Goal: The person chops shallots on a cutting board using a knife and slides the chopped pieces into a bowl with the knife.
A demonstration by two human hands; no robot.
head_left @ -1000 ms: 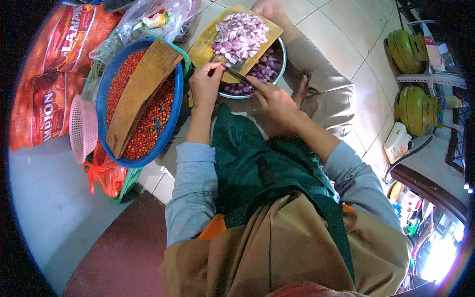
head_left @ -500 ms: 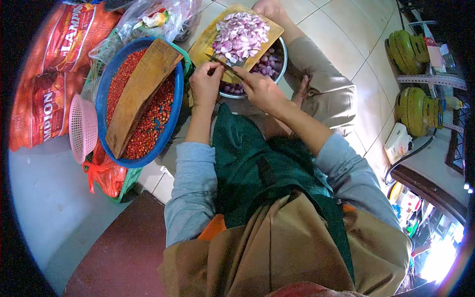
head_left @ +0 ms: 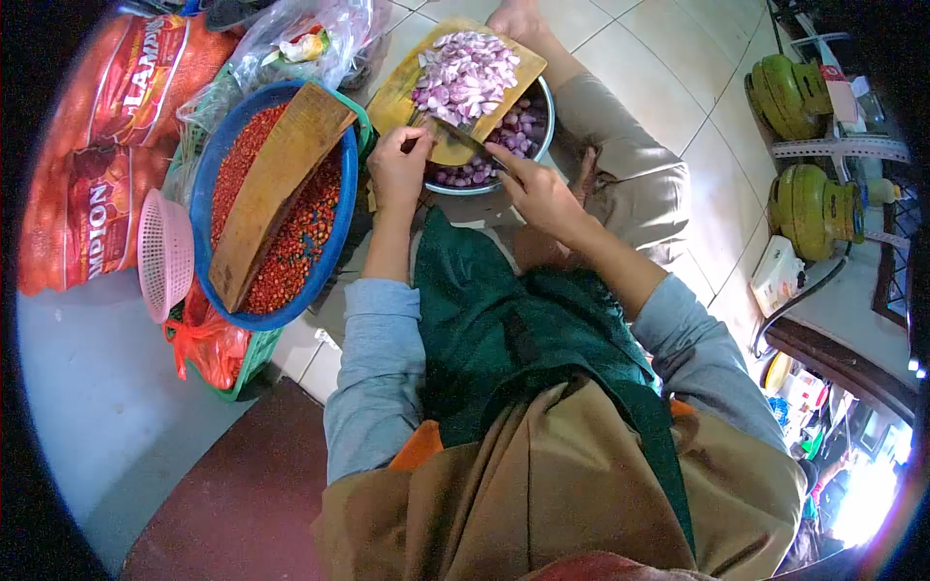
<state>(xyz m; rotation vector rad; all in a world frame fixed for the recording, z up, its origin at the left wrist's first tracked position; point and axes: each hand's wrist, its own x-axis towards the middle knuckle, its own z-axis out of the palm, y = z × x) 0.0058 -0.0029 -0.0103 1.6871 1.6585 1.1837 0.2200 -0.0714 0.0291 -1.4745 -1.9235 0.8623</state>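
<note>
My right hand [head_left: 542, 198] is wrapped round the handle of a knife [head_left: 467, 141], whose blade points left across the near part of a wooden cutting board [head_left: 391, 95]. Close to the blade's tip, my left hand [head_left: 397, 167] has its fingers pinched together; whatever they hold is hidden. A heap of cut purple-white shallots [head_left: 465, 70] covers the far part of the board. Beneath it, a metal bowl [head_left: 549, 136] supports the board and contains more shallots [head_left: 515, 132].
To the left, a blue basin [head_left: 201, 213] of chopped red chillies has a wooden slab [head_left: 276, 179] lying across it. A pink colander [head_left: 165, 257], orange net sacks [head_left: 92, 165] and a plastic bag [head_left: 339, 44] surround it. Green gas cylinders [head_left: 814, 213] stand at right.
My right hand has drawn slightly right and down with the knife, and the blade's tip has moved away from the left fingers' far side. My left hand stays almost in place, still pinched.
</note>
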